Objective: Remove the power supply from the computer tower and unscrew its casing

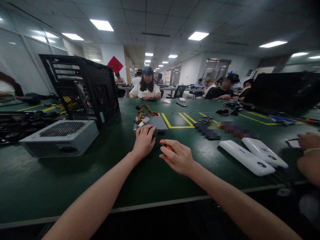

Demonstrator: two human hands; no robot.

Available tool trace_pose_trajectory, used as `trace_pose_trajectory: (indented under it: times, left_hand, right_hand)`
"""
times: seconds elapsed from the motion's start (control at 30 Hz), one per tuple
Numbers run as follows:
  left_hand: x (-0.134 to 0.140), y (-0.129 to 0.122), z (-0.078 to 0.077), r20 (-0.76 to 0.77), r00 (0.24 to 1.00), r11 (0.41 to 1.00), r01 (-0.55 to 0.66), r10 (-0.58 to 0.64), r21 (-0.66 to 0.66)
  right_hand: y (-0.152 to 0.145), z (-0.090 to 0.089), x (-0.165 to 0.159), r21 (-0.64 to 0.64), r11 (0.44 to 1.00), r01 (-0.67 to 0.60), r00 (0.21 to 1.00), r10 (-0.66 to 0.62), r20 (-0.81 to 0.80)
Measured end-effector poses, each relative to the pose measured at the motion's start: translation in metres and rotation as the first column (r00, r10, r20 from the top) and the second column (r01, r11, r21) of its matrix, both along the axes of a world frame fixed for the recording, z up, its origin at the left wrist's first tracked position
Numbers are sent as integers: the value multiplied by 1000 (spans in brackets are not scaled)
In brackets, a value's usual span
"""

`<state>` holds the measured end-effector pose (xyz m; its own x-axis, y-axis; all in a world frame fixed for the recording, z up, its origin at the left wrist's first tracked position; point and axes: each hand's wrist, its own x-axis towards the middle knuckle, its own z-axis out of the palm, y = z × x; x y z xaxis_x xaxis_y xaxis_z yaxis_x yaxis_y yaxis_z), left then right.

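Observation:
A grey power supply unit with a bundle of red, yellow and black cables lies on the green table in front of me. My left hand rests flat on its near left corner. My right hand grips an orange-handled screwdriver, whose tip points at the unit's near face.
A black open computer case stands at the left, with a second silver power supply lying before it. Two white flat devices lie at the right. Another person's hands reach in from the right edge. People sit at the far tables.

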<state>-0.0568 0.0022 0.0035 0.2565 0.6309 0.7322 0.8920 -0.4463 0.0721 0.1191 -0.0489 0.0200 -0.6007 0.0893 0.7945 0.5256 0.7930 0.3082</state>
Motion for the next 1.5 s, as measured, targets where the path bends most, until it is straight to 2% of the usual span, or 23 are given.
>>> trace_pose_trajectory:
  times: [0.17, 0.33, 0.53, 1.03, 1.23, 1.4, 1.5]
  left_hand:
    - [0, 1, 0, 5, 1000, 1000, 3, -3, 1]
    - [0, 0, 1, 10, 1000, 1000, 4, -4, 1]
    - [0, -1, 0, 0, 1000, 1000, -1, 1, 5]
    - [0, 0, 0, -2, 1000, 1000, -3, 4, 10]
    - [0, 0, 0, 3, 1000, 1000, -5, 5, 7]
    - [0, 0, -1, 6, 1000, 1000, 2, -3, 9]
    - [0, 0, -1, 6, 1000, 1000, 0, 0, 11]
  right_hand:
    - [-1, -1, 1, -41, 999, -34, 999, 34, -3]
    - [1, -5, 3, -17, 999, 37, 999, -37, -4]
    - [2, -6, 3, -68, 998, -15, 999, 12, -39]
    - [0, -3, 2, 6, 999, 40, 998, -39, -56]
    - [0, -2, 1, -11, 1000, 16, 1000, -16, -23]
    - [1, 0, 3, 71, 995, 65, 997, -62, -43]
    - [-1, -1, 4, 67, 996, 59, 998, -57, -41]
